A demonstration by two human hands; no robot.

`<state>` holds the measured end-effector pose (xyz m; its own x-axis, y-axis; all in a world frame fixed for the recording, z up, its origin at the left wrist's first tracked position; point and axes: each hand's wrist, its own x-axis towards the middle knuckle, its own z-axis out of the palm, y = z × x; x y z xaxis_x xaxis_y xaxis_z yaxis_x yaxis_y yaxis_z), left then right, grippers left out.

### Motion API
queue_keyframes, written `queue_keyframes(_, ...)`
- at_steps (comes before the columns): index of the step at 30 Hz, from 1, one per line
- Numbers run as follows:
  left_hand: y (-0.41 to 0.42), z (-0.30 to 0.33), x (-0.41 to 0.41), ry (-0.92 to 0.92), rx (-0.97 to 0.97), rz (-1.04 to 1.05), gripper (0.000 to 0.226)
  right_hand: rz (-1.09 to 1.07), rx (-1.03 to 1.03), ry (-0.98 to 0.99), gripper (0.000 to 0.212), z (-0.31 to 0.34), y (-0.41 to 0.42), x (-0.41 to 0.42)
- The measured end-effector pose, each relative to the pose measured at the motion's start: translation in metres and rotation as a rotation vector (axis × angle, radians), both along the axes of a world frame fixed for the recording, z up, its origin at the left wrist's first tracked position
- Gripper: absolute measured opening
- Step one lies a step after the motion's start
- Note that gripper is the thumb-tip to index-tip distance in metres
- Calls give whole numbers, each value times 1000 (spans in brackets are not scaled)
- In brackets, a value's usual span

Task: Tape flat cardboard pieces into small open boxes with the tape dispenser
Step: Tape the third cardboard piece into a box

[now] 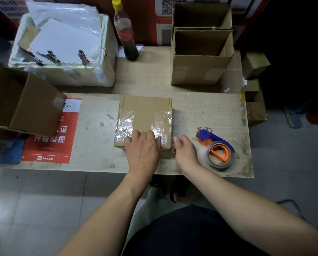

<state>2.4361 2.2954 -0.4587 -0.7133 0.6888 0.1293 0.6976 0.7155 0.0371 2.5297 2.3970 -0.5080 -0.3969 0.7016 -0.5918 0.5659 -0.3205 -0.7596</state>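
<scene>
A small cardboard box (145,111) lies bottom up in the middle of the wooden table (210,111), with clear tape across its near half. My left hand (142,146) presses flat on the taped near edge, fingers straight. My right hand (185,151) hovers at the box's near right corner with fingers loosely curled and nothing in it. The orange and blue tape dispenser (216,150) with a clear roll lies on the table just right of that hand, untouched.
Two taped open boxes (200,69) stand at the back right, another open box (25,102) lies tilted at the left over a red leaflet (49,145). A dark drink bottle (125,32) and a foam box with plastic bags (62,48) sit at the back.
</scene>
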Motion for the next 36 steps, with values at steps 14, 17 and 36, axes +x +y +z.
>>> queue_keyframes(14, -11, -24, -4, -73, 68, 154, 44, 110, 86, -21, 7, -3, -17, -5)
queue_keyframes(17, -12, -25, -6, -89, 91, 149, 41, 203, 29, -130, 24, -3, -6, -8)
queue_keyframes(36, -2, -26, -10, -140, 195, 218, 52, 480, 120, -98, 54, 37, 38, -14)
